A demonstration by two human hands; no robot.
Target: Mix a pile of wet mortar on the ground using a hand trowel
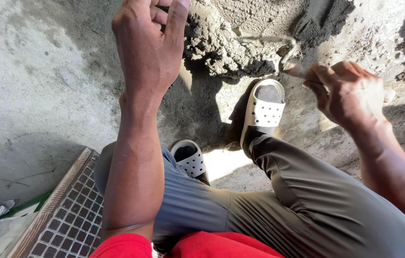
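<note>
Crouching in 2 white perforated slides (263,111), the person grips the handle of a mortar-caked steel trowel (279,48) in the closed right hand (350,93), its blade sunk in the far grey wet mortar heap (226,45), which looks only partly mixed, while the left hand (147,45) hovers empty, fingers loosely curled.

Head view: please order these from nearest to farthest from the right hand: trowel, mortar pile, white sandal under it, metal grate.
1. trowel: held in the right hand.
2. white sandal: just left, below the hand.
3. mortar pile: upper middle.
4. metal grate: lower left corner.
</note>
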